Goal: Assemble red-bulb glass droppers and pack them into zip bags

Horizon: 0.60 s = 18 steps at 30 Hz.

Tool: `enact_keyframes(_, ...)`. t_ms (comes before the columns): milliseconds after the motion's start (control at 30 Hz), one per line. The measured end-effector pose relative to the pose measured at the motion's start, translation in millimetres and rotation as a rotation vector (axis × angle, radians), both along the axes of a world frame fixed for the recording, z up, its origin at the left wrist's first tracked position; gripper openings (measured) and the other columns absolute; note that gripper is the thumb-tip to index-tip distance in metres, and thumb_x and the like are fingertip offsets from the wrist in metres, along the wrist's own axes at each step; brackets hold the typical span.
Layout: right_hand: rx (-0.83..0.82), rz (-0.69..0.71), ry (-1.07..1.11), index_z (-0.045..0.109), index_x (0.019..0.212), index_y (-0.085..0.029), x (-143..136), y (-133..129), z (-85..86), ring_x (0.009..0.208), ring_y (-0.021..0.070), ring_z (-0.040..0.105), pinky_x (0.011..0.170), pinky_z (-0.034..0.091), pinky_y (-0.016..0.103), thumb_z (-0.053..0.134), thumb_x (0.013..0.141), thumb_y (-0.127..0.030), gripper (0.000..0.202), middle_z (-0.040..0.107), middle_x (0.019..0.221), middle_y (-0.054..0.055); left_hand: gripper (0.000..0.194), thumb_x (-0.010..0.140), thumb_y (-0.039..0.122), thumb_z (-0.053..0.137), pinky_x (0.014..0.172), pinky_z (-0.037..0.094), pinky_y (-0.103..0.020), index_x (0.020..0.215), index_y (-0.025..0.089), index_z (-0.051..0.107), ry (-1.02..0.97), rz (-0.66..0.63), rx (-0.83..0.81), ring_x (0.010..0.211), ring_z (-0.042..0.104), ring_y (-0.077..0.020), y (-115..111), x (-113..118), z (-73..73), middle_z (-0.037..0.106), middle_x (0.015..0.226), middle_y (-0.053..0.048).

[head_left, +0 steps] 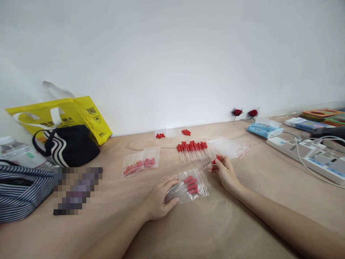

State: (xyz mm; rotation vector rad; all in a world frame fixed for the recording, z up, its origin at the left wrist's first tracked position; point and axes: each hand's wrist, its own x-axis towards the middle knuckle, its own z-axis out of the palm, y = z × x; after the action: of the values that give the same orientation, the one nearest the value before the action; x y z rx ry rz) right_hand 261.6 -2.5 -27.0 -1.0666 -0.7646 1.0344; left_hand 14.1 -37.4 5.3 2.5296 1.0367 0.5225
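The worktop (283, 187) ends at the white wall (172, 64) behind. Open room runs on both sides of the hands: leftward as far as the striped bag (24, 192) and black pouch (74, 145), rightward as far as the white power strip (304, 160). Space is tighter between the hands, where the clear bag (203, 192) lies, red-bulbed droppers inside. The left hand (159, 197) has hold of its left end, fingers curved over the top, thumb parted from them on the near side. The right hand (225, 173) has its fingers pinched around the red bulb of one dropper (216, 160), its thin stem pointing left towards the bag's right end. Just beyond lies the row of droppers (192, 146), bulbs facing the wall
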Motion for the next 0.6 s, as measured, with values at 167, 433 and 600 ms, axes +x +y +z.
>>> enact_keyframes(167, 0.008, 0.069, -0.009, 0.038, 0.092, -0.023, -4, -4, -1.1, 0.053, 0.0097, 0.054, 0.052, 0.049, 0.027, 0.058, 0.066, -0.04, 0.036, 0.048, 0.07, -0.006, 0.039, 0.076, 0.026, 0.053, 0.098, 0.032, -0.043, 0.114, 0.021, 0.045, 0.008, -0.003, 0.018, 0.113, 0.044, -0.0232, 2, -1, -2.9, 0.051, 0.12, -0.007)
enact_keyframes(433, -0.059, 0.171, -0.029, 0.039, 0.089, -0.022, -7, -11, -0.6, 0.053, 0.0101, 0.055, 0.053, 0.048, 0.027, 0.062, 0.063, -0.041, 0.039, 0.049, 0.068, -0.006, 0.04, 0.075, 0.025, 0.053, 0.098, 0.032, -0.043, 0.114, 0.019, 0.046, 0.021, 0.01, -0.004, 0.113, 0.043, -0.0235, 1, -1, -1.2, 0.05, 0.12, -0.009)
enact_keyframes(600, -0.125, 0.419, -0.242, 0.049, 0.08, -0.018, -13, -20, 0.7, 0.042, 0.0073, 0.049, 0.04, 0.04, 0.021, 0.065, 0.06, -0.045, 0.038, 0.054, 0.062, -0.004, 0.041, 0.074, 0.024, 0.053, 0.099, 0.031, -0.044, 0.114, 0.02, 0.045, 0.006, -0.007, -0.006, 0.112, 0.045, -0.0232, 2, 0, -1.9, 0.051, 0.118, -0.009)
